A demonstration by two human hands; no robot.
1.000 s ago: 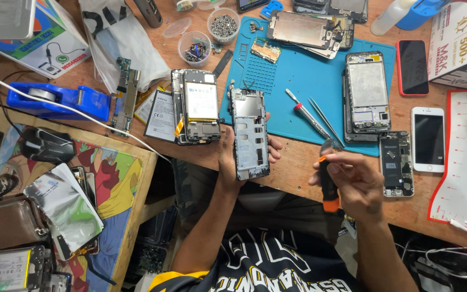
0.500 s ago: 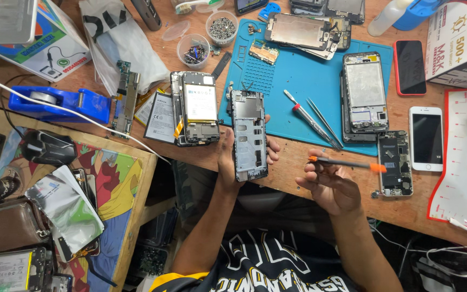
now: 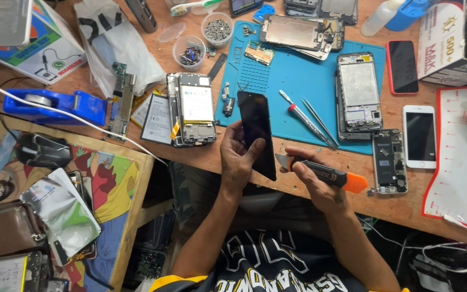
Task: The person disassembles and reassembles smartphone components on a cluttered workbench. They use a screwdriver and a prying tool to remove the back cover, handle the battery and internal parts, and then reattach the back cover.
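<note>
Two hands | left hand (image 3: 239, 162) grips phone (image 3: 258, 132) — right hand (image 3: 314, 181) beside, holding pry tool (image 3: 325, 174)

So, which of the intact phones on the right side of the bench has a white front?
The white phone, lying on the wood beside the red-edged mat. The red-edged phone above it has a black front.

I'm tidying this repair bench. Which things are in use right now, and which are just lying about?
In use:
- left hand holding the black phone
- right hand holding the orange-handled pry tool

Lying about:
- tweezers
- red-banded screwdriver
- white phone
- blue tape dispenser
- screw cups
</note>
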